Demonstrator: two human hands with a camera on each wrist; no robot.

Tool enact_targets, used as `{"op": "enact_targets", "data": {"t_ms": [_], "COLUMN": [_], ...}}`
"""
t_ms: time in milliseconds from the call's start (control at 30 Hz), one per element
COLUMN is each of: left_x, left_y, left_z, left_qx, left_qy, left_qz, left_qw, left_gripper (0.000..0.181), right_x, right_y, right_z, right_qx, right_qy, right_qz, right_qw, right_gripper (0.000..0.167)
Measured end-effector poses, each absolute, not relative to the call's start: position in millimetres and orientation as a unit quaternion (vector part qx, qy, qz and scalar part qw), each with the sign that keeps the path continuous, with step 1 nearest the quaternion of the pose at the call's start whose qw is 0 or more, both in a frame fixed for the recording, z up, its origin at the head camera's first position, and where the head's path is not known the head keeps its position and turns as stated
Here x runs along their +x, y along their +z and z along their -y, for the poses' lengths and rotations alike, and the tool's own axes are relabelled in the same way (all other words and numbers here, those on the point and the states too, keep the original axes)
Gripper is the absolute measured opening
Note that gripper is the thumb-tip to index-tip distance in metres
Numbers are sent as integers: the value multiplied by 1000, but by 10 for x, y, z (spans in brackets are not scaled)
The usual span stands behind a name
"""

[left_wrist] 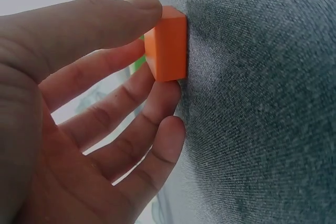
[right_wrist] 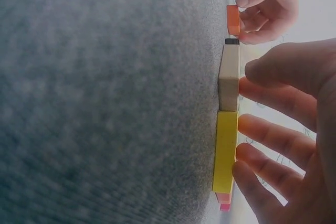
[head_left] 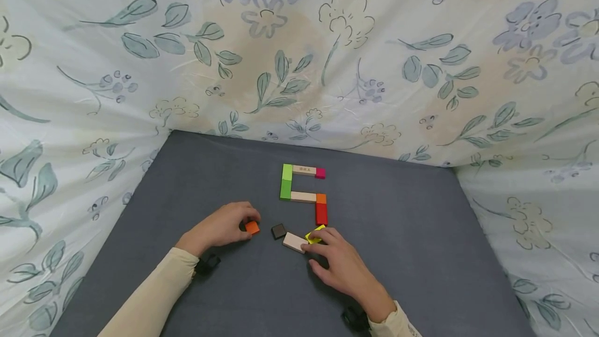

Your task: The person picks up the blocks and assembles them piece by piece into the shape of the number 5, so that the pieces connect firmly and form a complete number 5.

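Observation:
My left hand (head_left: 222, 229) pinches a small orange block (head_left: 252, 228) at the table surface; its thumb and fingertips lie on either side of the orange block in the left wrist view. To the right of it are a dark block (head_left: 278, 231) and a plain wooden block (head_left: 294, 242). My right hand (head_left: 340, 263) reaches over the wooden block and a yellow block (head_left: 316, 233), its fingers spread and loosely bent. In the right wrist view the fingertips touch or nearly touch the tops of the yellow block (right_wrist: 226, 150) and wooden block (right_wrist: 229, 72), thumb apart.
Beyond the hands, several blocks form a shape like a 5 or S: green blocks (head_left: 286, 181), wooden bars (head_left: 303, 197), a pink block (head_left: 320, 173), an orange square (head_left: 321, 198) and a red block (head_left: 321, 214). Flowered cloth (head_left: 299, 66) surrounds the dark grey table (head_left: 421, 254).

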State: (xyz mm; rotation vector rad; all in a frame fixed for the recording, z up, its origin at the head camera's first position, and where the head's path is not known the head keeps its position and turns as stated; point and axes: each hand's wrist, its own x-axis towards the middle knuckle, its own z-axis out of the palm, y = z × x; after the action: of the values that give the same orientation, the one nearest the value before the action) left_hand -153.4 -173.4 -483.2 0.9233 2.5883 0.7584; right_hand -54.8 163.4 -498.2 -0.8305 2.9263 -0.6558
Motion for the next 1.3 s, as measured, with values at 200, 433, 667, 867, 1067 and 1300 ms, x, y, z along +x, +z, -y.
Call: {"op": "enact_targets", "data": {"t_ms": [200, 433, 667, 867, 1067, 1300], "left_x": [-1529, -1536, -1603, -1745, -1885, -1932], "left_y": [-4861, -4836, -4762, -4690, -4667, -4674], "left_z": [1749, 1738, 1683, 1567, 1369, 1225], "left_qx": [318, 316, 320, 346, 384, 394], "left_qy": [260, 256, 249, 250, 235, 231], "left_qz": [-900, -902, -901, -891, -878, -874], "left_qw": [141, 145, 155, 158, 162, 166], "left_gripper": [34, 33, 31, 32, 30, 29], "right_x": [-544, -544, -543, -542, -545, -552], "right_y": [-4996, -4986, -4950, -4943, -4954, -4961], "right_z": [-1630, -1626, -1626, -1632, -1643, -1641], "right_qx": [-265, -262, -260, -256, -253, -256], "right_qy": [-209, -211, -215, -212, -210, -212], "right_qz": [-941, -942, -941, -943, -944, -943], "right_qw": [15, 20, 26, 28, 28, 27], "right_gripper": [32, 32, 32, 32, 32, 33]}}
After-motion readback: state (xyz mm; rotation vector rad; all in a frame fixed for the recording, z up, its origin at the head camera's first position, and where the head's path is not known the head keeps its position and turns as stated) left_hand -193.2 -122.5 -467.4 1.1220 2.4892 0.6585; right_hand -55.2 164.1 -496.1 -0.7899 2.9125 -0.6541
